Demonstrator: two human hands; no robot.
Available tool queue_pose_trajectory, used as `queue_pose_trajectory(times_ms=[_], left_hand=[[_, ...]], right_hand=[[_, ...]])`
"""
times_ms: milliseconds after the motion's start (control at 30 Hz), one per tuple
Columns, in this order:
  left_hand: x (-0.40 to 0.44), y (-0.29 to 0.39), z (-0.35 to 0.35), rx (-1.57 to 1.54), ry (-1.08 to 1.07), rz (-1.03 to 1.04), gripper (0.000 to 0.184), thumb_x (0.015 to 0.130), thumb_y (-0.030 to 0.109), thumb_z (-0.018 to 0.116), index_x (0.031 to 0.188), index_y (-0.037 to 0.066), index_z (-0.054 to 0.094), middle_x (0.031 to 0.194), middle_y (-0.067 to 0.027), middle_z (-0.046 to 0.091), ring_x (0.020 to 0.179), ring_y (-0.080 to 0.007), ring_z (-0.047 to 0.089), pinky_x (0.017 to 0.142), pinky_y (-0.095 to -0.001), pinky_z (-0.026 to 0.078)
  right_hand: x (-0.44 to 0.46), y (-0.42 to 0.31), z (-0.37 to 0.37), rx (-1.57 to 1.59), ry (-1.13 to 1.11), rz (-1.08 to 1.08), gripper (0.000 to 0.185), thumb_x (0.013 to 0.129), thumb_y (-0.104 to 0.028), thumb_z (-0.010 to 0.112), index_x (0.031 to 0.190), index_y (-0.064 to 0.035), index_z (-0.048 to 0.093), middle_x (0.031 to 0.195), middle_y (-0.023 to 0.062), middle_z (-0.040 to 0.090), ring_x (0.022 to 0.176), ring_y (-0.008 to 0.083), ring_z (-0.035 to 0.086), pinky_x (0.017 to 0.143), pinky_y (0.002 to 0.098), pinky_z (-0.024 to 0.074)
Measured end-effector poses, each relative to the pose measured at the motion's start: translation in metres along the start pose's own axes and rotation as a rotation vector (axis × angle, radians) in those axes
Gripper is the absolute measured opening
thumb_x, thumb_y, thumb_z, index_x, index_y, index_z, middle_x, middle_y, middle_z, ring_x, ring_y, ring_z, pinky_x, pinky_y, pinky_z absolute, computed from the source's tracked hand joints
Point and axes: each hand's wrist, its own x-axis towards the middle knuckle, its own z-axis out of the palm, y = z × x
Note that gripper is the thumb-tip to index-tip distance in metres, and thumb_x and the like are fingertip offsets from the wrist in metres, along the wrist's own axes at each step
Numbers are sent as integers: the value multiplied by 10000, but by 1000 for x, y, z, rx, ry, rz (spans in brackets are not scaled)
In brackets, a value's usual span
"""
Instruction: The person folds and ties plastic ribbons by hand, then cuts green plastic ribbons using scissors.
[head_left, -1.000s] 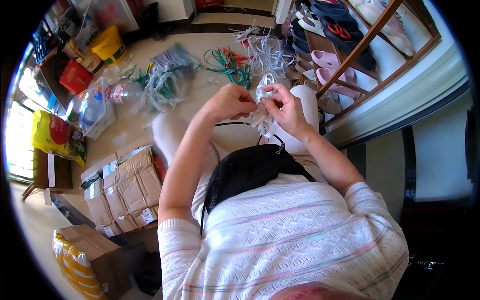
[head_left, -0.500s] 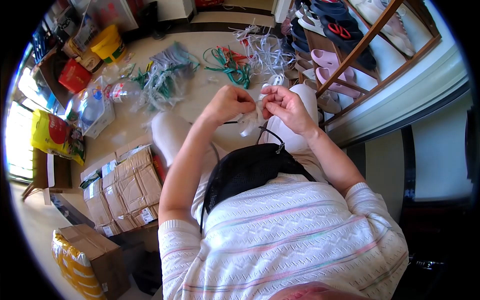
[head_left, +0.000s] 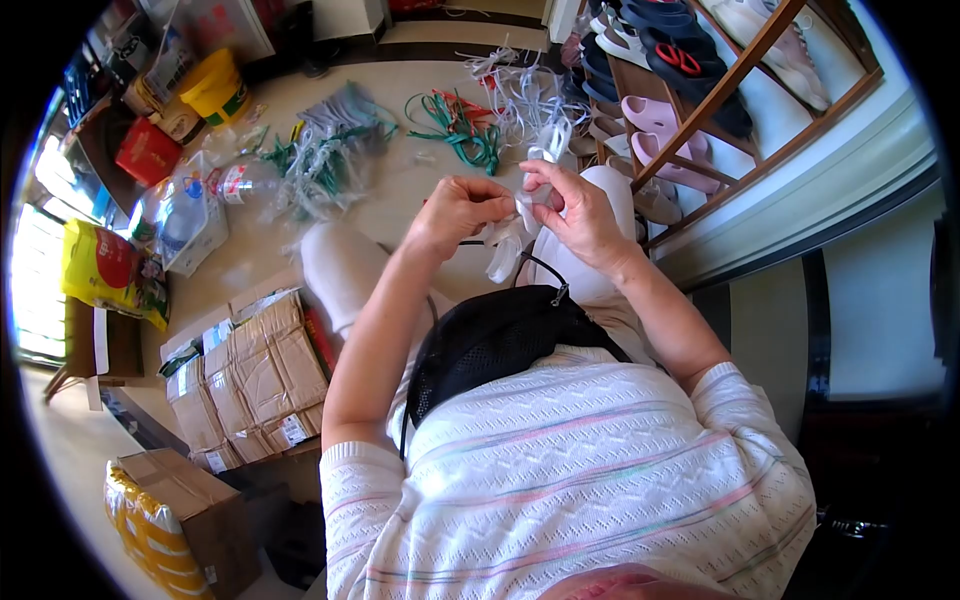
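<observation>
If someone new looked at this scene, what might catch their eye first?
Probably the left hand and right hand, pinching a looped white strip above centre. Next might come the yellow bucket at upper left, then the pink clogs on the wooden shoe rack at upper right.

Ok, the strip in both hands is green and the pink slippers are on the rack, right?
Not quite: in the head view, the strip held by the left hand and right hand is white, not green. The pink slippers are on the shoe rack, yes.
</observation>
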Motion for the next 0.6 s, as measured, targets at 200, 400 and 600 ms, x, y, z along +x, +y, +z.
queue_pose_trajectory(times_ms=[200,400,600], left_hand=[[-3,6,18,53,99,95,150,801,120,662,893,1,664,681,17,594,537,-15,463,468,-172,350],[-2,5,14,190,120,152,151,779,98,664,862,-28,670,726,-38,649,630,-67,552,579,-225,460],[-2,6,13,176,93,276,182,779,128,659,878,-25,666,797,-71,644,715,-108,581,646,-251,464]], right_hand=[[-6,-1,2,-18,95,36,298,723,-16,668,984,-62,533,778,72,598,655,185,604,585,275,481],[-5,6,5,60,120,42,157,723,1,656,855,-21,575,756,93,592,637,205,609,575,279,477],[-3,6,4,67,73,35,70,744,-20,637,804,5,612,723,121,594,644,237,615,574,291,473]])
